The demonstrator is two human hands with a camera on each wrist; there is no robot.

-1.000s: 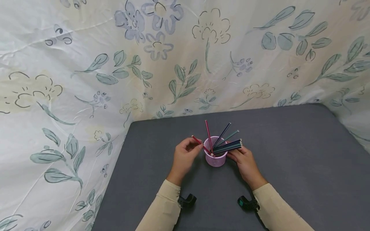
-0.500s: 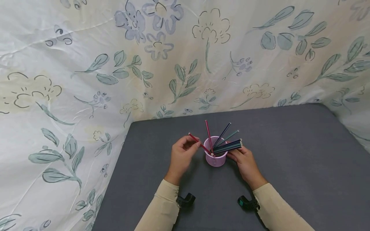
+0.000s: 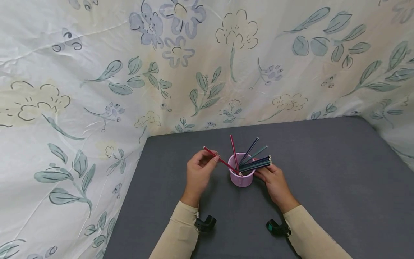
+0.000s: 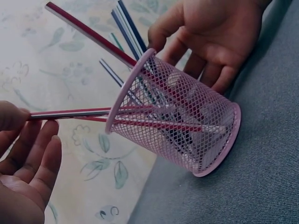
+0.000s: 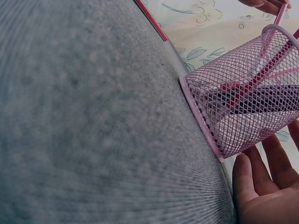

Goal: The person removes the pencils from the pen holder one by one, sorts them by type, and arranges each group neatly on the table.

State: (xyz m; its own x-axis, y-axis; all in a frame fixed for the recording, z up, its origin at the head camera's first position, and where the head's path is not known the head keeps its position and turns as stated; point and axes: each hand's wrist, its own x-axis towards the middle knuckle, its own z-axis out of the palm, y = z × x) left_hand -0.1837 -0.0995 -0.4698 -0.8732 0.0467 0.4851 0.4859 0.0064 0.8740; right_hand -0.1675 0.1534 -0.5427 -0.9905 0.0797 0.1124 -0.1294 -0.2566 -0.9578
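My left hand (image 3: 198,174) pinches a striped red pencil (image 3: 225,163) between thumb and fingers. The pencil slants left over the rim, its lower part inside the pink mesh pencil cup (image 3: 242,181). In the left wrist view, a second red line (image 4: 168,125) runs close below the held pencil (image 4: 70,113) inside the cup. Against the right side of the cup rests my right hand (image 3: 276,185), its fingers bent round the mesh wall. Another red pencil (image 3: 233,149), a dark blue pencil (image 3: 251,147) and a teal pencil (image 3: 260,153) stick up. Several dark pencils (image 3: 260,163) lean right together.
The cup stands on a dark grey table (image 3: 323,172). A floral cloth (image 3: 207,54) hangs behind and to the left. Black wrist cameras (image 3: 206,223) sit on both forearms. A red strip (image 5: 152,21) shows along the table edge in the right wrist view.
My left hand has moved left, drawing the red pencil along so more of it shows outside the cup. The cup and my right hand have stayed in place.
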